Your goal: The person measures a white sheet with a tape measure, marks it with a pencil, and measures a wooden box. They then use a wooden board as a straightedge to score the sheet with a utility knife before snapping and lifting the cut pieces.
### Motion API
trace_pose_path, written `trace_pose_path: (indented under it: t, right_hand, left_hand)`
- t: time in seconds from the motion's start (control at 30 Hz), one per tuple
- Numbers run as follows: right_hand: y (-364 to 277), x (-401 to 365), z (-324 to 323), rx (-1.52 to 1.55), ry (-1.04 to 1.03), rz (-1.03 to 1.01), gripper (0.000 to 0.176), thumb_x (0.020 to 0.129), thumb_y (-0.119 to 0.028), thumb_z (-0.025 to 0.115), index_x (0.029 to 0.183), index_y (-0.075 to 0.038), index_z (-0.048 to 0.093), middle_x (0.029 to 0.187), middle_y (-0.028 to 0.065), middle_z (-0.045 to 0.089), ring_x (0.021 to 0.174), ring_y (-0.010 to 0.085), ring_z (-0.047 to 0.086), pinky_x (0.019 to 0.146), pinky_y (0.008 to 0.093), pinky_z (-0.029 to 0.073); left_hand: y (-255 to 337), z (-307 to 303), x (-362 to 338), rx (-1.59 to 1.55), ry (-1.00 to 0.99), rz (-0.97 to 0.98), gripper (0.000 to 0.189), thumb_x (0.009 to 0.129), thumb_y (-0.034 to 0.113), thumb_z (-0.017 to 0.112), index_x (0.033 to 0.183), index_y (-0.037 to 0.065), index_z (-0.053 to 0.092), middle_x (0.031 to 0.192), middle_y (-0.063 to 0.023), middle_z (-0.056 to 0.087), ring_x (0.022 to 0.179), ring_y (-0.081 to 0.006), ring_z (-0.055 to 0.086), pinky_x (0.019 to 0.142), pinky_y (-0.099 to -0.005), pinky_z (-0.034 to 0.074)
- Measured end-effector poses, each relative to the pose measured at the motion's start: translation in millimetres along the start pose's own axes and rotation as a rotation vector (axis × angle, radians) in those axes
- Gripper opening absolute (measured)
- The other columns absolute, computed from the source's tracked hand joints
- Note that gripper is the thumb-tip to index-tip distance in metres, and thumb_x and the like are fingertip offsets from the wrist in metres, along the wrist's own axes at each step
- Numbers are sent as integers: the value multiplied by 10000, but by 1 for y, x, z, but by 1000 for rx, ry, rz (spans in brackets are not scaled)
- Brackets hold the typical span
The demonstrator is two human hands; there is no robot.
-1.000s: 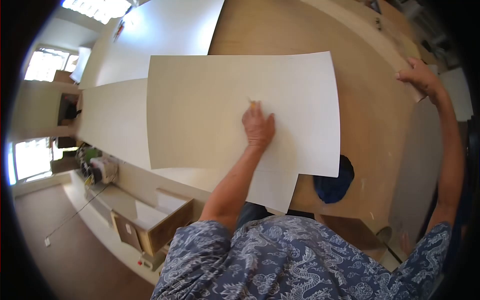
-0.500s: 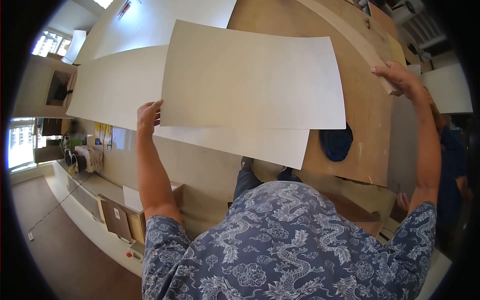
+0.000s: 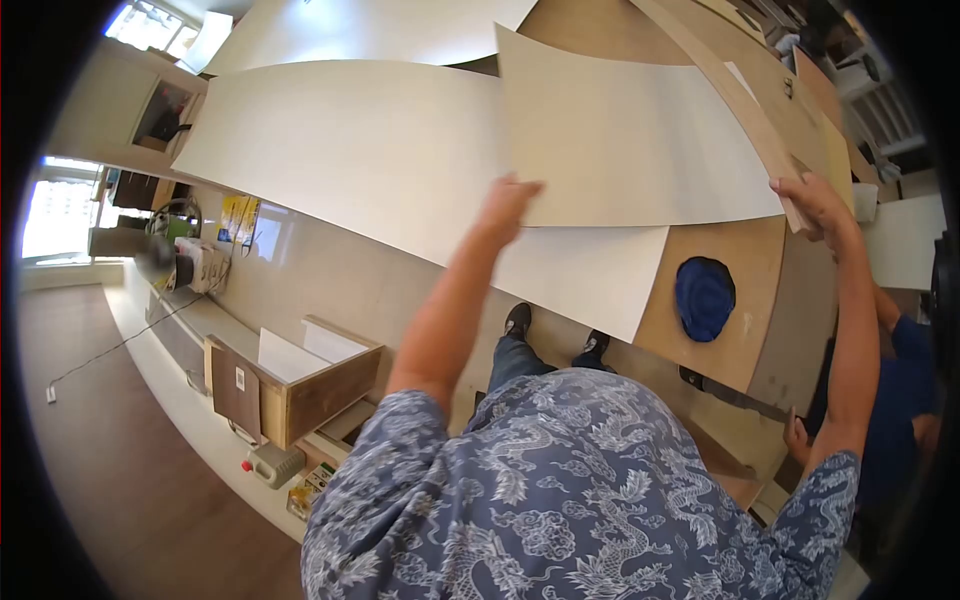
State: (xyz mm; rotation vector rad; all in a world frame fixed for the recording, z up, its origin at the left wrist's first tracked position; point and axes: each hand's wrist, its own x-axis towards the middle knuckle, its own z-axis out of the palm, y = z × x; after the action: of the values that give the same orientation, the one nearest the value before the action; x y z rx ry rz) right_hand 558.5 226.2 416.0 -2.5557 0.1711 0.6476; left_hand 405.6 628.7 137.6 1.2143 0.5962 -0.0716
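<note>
My left hand [image 3: 508,208] is closed at the near left corner of a smaller pale sheet [image 3: 630,150], thumb on top and fingers mostly hidden. The sheet bows slightly, and its right side reaches the wooden strip [image 3: 735,100]. Around the near end of that long, light strip my right hand [image 3: 818,203] is wrapped. Beneath the smaller sheet lies a long white sheet [image 3: 370,130], jutting past the table's near edge. A dark blue round cloth item [image 3: 705,298] rests on the brown tabletop [image 3: 690,350], near its front corner.
Another white sheet [image 3: 370,35] lies further back. On the left, an open wooden drawer box [image 3: 330,395] and a jerrycan [image 3: 273,465] stand on a low ledge. A person in a blue top [image 3: 895,400] is close on my right. My shoes [image 3: 518,320] show below the table.
My left hand and the smaller sheet have moved right, bringing the sheet's right side to the wooden strip. My right hand still holds the strip. The view has shifted somewhat.
</note>
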Motion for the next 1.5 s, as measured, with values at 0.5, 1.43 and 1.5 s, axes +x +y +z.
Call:
trace_pose_path:
  t: [0.5, 1.43, 1.5]
  right_hand:
    - [-22, -33, 110, 408, -107, 2, 528, 819, -500, 799, 987, -14, 676, 709, 6, 626, 502, 102, 567, 395, 286, 447]
    - [-184, 68, 325, 831, 160, -203, 1265, 687, -694, 841, 1436, 184, 323, 1385, 347, 518, 1260, 399, 574, 1052, 421, 478]
    - [-214, 65, 351, 842, 161, -244, 1144, 678, -596, 875, 1370, 167, 376, 1359, 339, 535, 1219, 403, 600, 1035, 420, 496]
  left_hand:
    - [8, 181, 102, 828, 587, 395, 463, 885, 340, 719, 1071, -78, 644, 935, -176, 673, 803, -314, 663, 690, -430, 542]
    - [64, -109, -116, 324, -334, -6, 462, 863, 116, 738, 1272, -62, 616, 1103, -89, 712, 953, -149, 662, 854, -321, 551]
    - [50, -121, -137, 304, -341, -8, 468, 876, 114, 748, 1285, -63, 604, 1106, -90, 713, 961, -145, 662, 862, -319, 553]
